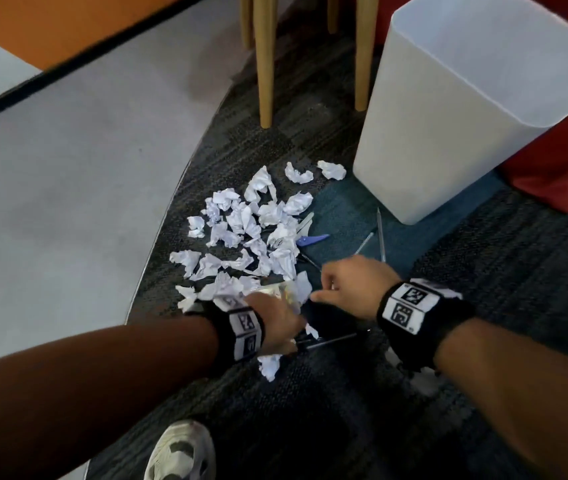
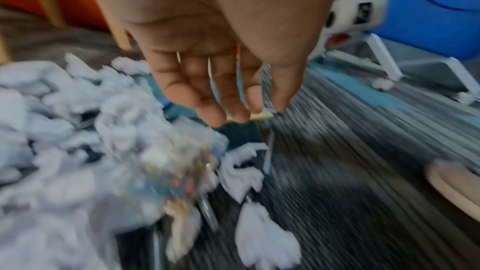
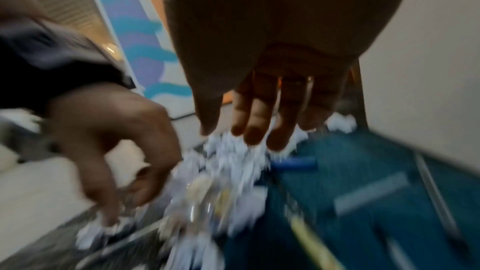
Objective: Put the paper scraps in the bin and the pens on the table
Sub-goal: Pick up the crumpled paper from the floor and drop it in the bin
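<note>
Item: heap of crumpled white paper scraps (image 1: pixel 251 233), loose on the dark striped carpet floor (image 1: pixel 362 410), at the curved edge where it meets a pale grey floor strip (image 1: pixel 74 188). One stray scrap (image 1: pixel 270 366) lies nearer the person, below the left wrist.

Item: tall white plastic bin (image 1: pixel 448 126), upright on the carpet, just beside the far right of the heap; two scraps lie near its base.

Item: thin pens (image 1: pixel 381 233), several, lying on a teal carpet patch between heap and bin; a blue pen-like piece (image 1: pixel 312 240) touches the heap's right edge. Another dark pen (image 1: pixel 331 341) lies between the two wrists.

Item: left hand (image 1: pixel 275 320), palm down over the near edge of the heap, fingers (image 2: pixel 207 89) straight and close together, holding nothing visible.

Item: right hand (image 1: pixel 351 289), fingers (image 3: pixel 259 122) extended downward over the scraps; whether it pinches anything cannot be told through the blur.

Item: black wrist bands with printed markers (image 1: pixel 410 306), one per wrist.

Item: wooden furniture legs (image 1: pixel 263 60) beyond the heap; white sneaker (image 1: pixel 182 452) at the near edge.
</note>
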### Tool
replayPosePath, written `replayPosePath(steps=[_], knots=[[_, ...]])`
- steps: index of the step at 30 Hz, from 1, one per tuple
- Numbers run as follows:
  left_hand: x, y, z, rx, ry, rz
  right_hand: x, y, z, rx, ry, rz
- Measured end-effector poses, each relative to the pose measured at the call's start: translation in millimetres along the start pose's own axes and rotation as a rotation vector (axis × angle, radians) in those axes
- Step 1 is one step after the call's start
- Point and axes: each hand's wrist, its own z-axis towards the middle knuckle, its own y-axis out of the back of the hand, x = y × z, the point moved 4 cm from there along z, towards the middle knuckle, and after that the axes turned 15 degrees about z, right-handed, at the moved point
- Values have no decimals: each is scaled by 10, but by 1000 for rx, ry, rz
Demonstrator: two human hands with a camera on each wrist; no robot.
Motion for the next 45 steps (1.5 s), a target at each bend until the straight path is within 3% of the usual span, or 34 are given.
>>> replayPosePath(steps=[3,6,11,16,22,24,28,33,36,39,45], knots=[[-299,-456,-14,79,-103,-12,-171,-548,88,114,-153,85],[-458,-716,16,134,-166,-6,-233,-901,130,97,-230,184],[-505,-854,-23,-62,-187,169,-221,-1234,213,64,-333,283],[-380,-1057,28,-185,-92,312,-192,-1398,260,-13,-314,356],[-244,-1029,47,-256,-57,260,-249,-1339,263,-20,-287,327],[-247,-942,53,-188,-68,220,-298,-1270,261,12,-284,298],[-230,-909,69,30,-113,144,-405,-994,246,39,-247,193],[-234,-482,105,32,-119,102,-489,-315,191,25,-198,-12],[-219,7,106,-44,-100,64,-457,267,112,-44,-148,-73],[-55,548,122,-145,18,-13,-368,899,-35,-207,-80,-48],[534,1420,76,-395,247,-152,-145,1887,-468,-691,68,150]])
